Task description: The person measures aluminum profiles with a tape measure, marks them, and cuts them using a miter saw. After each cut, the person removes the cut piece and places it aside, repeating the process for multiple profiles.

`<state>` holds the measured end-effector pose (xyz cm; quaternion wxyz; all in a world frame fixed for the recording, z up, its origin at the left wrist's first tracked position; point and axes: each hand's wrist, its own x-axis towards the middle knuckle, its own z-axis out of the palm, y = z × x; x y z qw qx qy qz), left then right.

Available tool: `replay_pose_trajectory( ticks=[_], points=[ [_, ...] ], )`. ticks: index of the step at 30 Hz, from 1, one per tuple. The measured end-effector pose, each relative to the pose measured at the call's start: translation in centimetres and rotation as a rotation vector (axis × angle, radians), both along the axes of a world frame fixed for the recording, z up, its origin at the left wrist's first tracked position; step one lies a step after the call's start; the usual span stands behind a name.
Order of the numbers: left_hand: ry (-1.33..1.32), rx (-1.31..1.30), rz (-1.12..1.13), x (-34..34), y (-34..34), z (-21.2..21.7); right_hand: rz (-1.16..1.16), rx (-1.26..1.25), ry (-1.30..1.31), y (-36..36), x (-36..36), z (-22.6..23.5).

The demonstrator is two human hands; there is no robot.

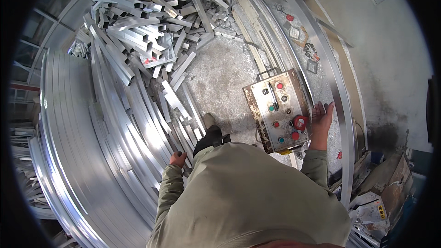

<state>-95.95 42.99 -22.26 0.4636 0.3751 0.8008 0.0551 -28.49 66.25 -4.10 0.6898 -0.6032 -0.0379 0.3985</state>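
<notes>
My right hand (322,118) is beside the right edge of a worn metal control box (272,126), its fingers apart and nothing seen in them. A long aluminium profile (337,110) runs close past its fingertips. On the box's panel are coloured push buttons and dark knobs. A red tape measure (300,122) lies on the panel near my right hand, and a dark pen-like stick (274,95) rests farther up. Low at my left side, my left hand (178,159) is curled closed near aluminium lengths; what its fingers hold, if anything, is hidden.
Long aluminium profiles (73,142) are stacked on the left. A heap of short cut-offs (151,32) spreads over the floor (220,78) ahead. Small tools and a red-handled item (289,17) lie on the bench at right. A torn carton (372,211) sits at lower right.
</notes>
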Motion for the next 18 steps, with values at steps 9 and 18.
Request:
replay_pose_trajectory(
  ticks=[9, 18],
  points=[
    [-0.041, 0.179, -0.036, -9.5, 23.0, 5.2, -0.398, 0.431, 0.178, 16.0, 5.8, -2.7],
    [0.089, 1.223, -0.662, 4.6, 55.5, 30.1, -0.309, 0.573, 0.177, 16.1, -5.7, 3.8]
  ],
)
